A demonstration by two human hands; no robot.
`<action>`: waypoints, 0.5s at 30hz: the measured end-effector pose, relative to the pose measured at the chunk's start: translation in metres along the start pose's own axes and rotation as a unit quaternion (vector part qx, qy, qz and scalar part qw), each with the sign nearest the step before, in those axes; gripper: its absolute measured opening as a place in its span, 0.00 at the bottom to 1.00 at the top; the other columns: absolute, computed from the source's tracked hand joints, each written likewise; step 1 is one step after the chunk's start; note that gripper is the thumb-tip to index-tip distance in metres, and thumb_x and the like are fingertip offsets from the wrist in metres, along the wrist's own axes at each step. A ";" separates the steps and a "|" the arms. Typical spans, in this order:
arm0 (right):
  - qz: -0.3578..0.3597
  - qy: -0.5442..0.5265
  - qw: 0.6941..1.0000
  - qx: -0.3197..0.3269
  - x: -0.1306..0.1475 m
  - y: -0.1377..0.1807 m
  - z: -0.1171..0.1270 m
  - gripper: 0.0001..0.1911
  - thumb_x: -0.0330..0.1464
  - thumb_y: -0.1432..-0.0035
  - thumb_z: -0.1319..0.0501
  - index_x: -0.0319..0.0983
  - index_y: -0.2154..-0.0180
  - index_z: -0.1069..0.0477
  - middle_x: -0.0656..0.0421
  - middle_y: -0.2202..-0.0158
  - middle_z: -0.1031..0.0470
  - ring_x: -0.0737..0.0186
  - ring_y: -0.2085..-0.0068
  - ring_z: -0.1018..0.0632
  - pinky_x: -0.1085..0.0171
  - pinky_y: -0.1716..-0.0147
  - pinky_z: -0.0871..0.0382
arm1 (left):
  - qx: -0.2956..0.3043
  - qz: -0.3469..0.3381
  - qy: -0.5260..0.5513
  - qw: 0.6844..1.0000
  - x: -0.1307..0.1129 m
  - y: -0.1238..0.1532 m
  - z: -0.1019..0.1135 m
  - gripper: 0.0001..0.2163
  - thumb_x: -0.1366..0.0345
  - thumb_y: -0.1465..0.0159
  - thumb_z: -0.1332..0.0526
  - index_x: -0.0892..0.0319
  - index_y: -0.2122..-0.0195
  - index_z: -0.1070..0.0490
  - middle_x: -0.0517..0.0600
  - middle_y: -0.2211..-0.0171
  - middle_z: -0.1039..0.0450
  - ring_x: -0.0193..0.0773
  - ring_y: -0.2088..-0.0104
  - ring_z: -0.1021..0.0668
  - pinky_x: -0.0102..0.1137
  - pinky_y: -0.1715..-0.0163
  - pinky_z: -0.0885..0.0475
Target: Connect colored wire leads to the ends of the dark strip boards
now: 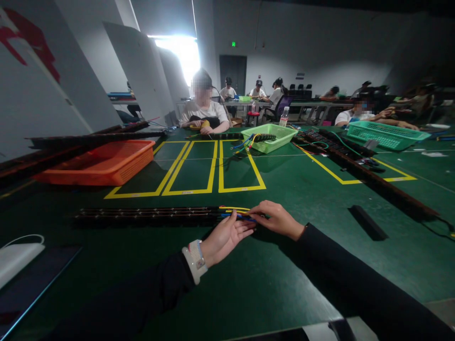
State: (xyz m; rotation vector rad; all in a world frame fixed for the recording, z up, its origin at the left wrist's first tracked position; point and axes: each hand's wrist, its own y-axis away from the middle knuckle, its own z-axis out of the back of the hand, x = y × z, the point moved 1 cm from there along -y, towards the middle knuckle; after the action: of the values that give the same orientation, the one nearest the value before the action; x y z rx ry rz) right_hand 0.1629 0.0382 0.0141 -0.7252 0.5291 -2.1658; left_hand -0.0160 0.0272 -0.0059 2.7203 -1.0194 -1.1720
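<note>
Green table (284, 199), grey hall

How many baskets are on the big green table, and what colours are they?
Orange basket: 1
Lime-green basket: 1
Teal basket: 1
Total: 3

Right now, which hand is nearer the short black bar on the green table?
Right. The right hand sits left of the short black bar; the left hand lies farther left.
</note>
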 end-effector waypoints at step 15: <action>0.029 0.123 0.984 0.123 -0.008 0.003 -0.010 0.12 0.33 0.36 0.47 0.40 0.55 0.28 0.57 0.69 0.27 0.65 0.67 0.28 0.65 0.66 0.37 | -0.067 -0.005 -0.056 0.996 -0.003 0.009 -0.008 0.13 0.62 0.35 0.48 0.64 0.71 0.32 0.51 0.76 0.28 0.35 0.74 0.24 0.29 0.70 0.30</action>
State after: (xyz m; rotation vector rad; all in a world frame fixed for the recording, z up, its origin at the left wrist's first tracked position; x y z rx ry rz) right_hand 0.1627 0.0437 0.0024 -0.3071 0.3904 -2.2277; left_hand -0.0172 0.0197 0.0038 2.5863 -0.9008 -1.3552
